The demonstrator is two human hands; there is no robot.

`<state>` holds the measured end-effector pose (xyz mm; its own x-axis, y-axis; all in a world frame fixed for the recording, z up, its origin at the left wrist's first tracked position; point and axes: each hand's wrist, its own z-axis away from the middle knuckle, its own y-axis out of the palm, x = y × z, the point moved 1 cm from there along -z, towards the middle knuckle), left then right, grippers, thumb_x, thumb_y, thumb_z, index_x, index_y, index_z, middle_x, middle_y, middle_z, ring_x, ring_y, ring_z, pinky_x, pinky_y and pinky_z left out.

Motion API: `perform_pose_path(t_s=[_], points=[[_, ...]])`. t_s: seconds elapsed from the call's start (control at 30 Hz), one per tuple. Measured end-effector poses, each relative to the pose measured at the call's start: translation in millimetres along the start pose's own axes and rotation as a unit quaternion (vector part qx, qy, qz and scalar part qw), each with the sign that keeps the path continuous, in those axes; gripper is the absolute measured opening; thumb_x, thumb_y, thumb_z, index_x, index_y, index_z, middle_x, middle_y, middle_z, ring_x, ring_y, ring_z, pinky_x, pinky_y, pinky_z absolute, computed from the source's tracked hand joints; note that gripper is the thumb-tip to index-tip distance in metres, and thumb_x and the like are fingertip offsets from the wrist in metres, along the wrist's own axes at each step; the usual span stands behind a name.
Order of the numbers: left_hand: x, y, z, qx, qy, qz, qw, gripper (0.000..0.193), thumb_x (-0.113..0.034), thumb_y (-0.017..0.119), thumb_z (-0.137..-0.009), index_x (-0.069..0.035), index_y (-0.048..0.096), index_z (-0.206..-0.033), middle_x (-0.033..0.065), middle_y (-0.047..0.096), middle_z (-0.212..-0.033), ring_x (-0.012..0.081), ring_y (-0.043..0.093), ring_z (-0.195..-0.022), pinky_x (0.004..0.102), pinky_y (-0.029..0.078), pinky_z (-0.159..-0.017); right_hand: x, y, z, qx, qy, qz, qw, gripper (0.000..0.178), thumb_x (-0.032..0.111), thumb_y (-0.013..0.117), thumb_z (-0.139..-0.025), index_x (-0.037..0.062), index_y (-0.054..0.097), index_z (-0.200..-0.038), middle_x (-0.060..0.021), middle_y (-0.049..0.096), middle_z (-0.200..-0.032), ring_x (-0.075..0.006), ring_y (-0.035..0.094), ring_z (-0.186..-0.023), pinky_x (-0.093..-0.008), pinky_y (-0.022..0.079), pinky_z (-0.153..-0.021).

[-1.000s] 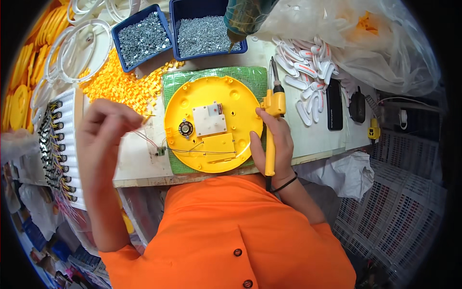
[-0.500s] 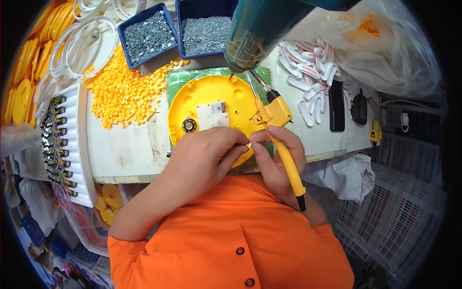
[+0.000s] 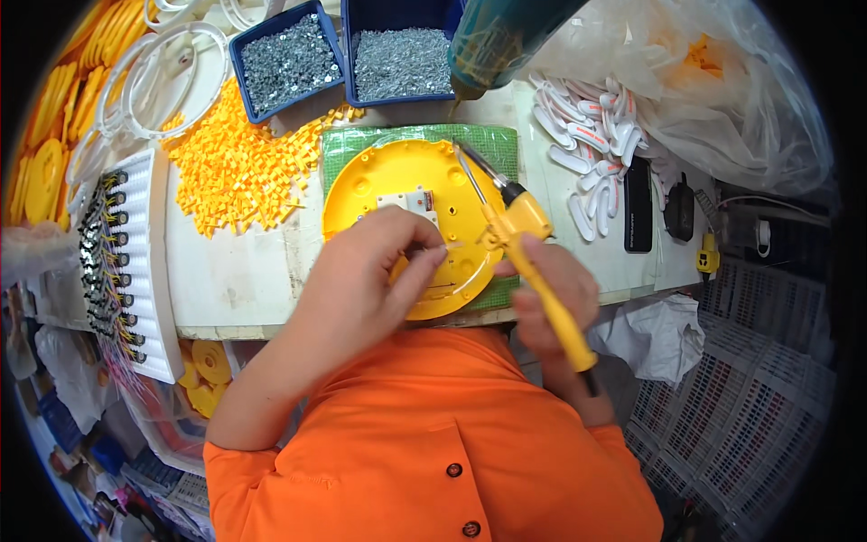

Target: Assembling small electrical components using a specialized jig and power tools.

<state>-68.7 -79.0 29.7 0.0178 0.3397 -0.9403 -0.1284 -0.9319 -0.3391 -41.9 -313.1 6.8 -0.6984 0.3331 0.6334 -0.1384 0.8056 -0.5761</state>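
A round yellow plastic casing [image 3: 348,194] lies on a green mat [image 3: 506,149] in front of me, a white block [image 3: 417,200] inside it. My left hand [image 3: 375,266] is over the casing's lower left, thumb and forefinger pinched together; whatever they hold is too small to make out. Just off the casing's right edge, my right hand [image 3: 562,285] grips a yellow soldering gun [image 3: 524,217], its fingers partly smeared by motion. The gun's metal tip points up and left over the casing's rim, while its black tail end points down toward my lap.
A teal power screwdriver [image 3: 506,45] hangs overhead. Blue bins [image 3: 348,63] of small metal parts stand at the back, beside a pile of yellow pieces [image 3: 230,172]. White curved parts [image 3: 587,135] and a black phone [image 3: 638,208] lie right; a white foam rack [image 3: 149,271] stands left.
My hands have moved apart from where they met over the casing. The right hand has gone right and down with the soldering gun, the left hand slightly left.
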Motion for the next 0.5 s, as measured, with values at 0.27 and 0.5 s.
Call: perform_pose_path(t_s=[0.27, 0.5], points=[[23.4, -9.6, -21.3, -0.095, 0.128, -0.248, 0.956, 0.011, -0.007, 0.074, -0.084, -0.004, 0.064, -0.088, 0.0087, 0.065, -0.096, 0.0305, 0.063, -0.094, 0.0429, 0.048, -0.080, -6.5, -30.9, 5.2, -0.074, 0.293, -0.263, 0.916, 0.039, 0.009, 0.067, -0.089, -0.0057, 0.060, -0.124, -0.0104, 0.070, -0.098, -0.0111, 0.065, -0.087, -0.0265, 0.052, -0.079], [30.6, -2.9, -24.3, -0.102, 0.110, -0.288, 0.946, 0.010, -0.012, 0.074, -0.084, -0.009, 0.065, -0.087, 0.0042, 0.063, -0.095, 0.0258, 0.062, -0.096, 0.0414, 0.041, -0.084, -9.7, -29.1, 6.9, -0.045, 0.315, -0.328, 0.890, 0.033, 0.004, 0.067, -0.087, -0.0044, 0.062, -0.118, -0.0084, 0.068, -0.104, -0.0113, 0.063, -0.093, -0.0268, 0.050, -0.087]])
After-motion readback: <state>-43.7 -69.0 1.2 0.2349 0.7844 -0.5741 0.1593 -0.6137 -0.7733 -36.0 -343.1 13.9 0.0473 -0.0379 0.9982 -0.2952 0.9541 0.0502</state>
